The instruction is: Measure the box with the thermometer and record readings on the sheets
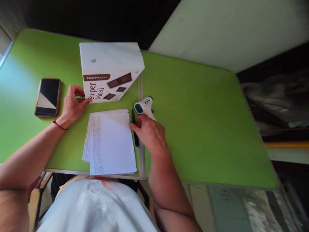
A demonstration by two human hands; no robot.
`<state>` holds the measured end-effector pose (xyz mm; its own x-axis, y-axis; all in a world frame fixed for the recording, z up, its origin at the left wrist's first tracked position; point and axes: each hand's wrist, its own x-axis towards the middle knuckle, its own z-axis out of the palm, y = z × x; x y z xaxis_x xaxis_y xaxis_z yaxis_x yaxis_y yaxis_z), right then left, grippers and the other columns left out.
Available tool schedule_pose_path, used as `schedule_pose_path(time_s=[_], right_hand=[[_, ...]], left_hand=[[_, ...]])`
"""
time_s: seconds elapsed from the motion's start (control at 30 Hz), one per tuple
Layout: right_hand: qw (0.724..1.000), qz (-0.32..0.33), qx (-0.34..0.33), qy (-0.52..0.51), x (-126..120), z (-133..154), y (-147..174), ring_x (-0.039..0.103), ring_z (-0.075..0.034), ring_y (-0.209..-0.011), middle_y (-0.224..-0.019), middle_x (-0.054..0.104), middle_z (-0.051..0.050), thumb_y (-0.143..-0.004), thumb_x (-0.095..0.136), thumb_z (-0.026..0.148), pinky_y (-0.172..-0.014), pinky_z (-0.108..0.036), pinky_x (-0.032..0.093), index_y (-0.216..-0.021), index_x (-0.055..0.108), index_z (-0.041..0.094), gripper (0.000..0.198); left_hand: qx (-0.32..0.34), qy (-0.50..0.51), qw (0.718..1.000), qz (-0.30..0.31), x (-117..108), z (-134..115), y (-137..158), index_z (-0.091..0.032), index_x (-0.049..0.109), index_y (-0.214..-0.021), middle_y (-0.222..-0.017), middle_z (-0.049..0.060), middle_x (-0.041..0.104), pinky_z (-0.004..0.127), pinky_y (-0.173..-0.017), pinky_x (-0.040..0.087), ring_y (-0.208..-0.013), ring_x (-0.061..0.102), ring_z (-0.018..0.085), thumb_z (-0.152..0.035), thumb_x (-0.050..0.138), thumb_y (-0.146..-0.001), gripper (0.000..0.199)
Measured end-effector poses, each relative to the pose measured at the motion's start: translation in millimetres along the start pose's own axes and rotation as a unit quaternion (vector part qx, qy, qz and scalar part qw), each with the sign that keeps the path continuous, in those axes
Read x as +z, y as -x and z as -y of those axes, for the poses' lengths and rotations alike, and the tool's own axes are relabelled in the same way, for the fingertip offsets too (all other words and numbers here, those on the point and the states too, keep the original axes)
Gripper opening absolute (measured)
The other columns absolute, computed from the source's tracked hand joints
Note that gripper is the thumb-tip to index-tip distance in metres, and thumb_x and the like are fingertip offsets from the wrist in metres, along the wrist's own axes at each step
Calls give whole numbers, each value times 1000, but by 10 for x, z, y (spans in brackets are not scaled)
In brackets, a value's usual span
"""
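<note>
A white box [109, 67] printed "NutriMotion Super Meal" stands on the green table. My left hand [73, 103], with a red string on its wrist, grips the box's lower left corner, thumb on the front and fingers at the side. Below the box lies a stack of paper sheets [113, 141], with rows of small marks down its left side. My right hand [152, 132] is by a black pen [136, 138], its thumb across the pen and its fingers slightly bent and apart. A white and blue infrared thermometer [145, 103] lies just beyond those fingers, its handle partly hidden.
A phone [48, 97] in a brown case lies left of my left hand. The green table [205, 122] has a metal seam [142, 161] between its halves. Shelving with wrapped items stands at the right, and a pale wall [217, 29] rises behind.
</note>
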<state>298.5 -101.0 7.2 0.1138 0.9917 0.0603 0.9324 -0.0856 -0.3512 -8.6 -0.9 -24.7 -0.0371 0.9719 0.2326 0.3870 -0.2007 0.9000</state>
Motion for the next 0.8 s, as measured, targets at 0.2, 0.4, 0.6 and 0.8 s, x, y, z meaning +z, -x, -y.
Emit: schedule_pose_path(time_s=[0.2,0.4,0.6,0.8], right_hand=[[994,-59,-54,-73,-39,59,1,70,-26,-78,-90,77,-7,-89,59,27,-77,-42,57,-109,74,25,25],[903,-73,-119,-407,-3,251,96,70,-24,-86,-97,70,-6,-89,60,51,-74,-39,60,-121,62,28,40],[882,-81,-40,-462,69,494,167,55,-17,-62,-69,56,1,-96,57,66,-62,-35,53,-93,65,27,39],[842,16,-5,-539,189,638,29,63,-17,-67,-74,66,1,-93,59,48,-68,-35,57,-99,75,25,29]], left_hand=[[17,2,1000,5,-35,0,37,-21,62,-94,-99,4,70,35,-84,67,-92,71,20,-27,84,-78,28],[15,-87,995,37,-22,-174,111,-20,62,-74,-75,3,66,37,-69,58,-69,61,19,-30,73,-81,16],[100,-204,955,192,0,-364,264,-22,75,-81,-69,3,64,53,-88,51,-77,63,27,-34,77,-76,14],[108,-234,936,238,-3,-397,242,-24,81,-88,-72,4,67,51,-89,45,-84,63,30,-34,72,-81,15]])
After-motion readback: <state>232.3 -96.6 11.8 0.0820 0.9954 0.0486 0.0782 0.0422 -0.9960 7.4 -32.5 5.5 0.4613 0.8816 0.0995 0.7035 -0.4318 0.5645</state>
